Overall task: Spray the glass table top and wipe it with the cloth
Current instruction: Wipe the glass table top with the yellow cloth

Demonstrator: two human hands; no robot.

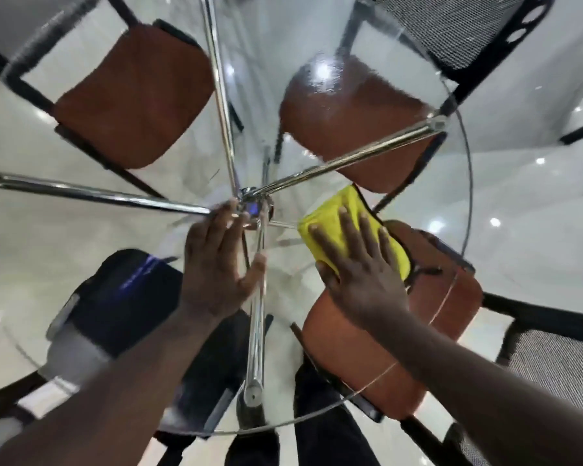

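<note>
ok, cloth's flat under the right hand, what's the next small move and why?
Probably push the yellow cloth forward over the glass table top: the right hand presses it flat near the middle, and droplets or streaks show on the far glass. The left hand rests open, bracing.

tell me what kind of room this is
Probably an office or meeting area: a round glass table top on chrome legs, ringed by brown-seated chairs with black mesh backs, on a glossy tiled floor.

Glossy glass table top (465, 183) — fuzzy cloth (337, 227)
</note>
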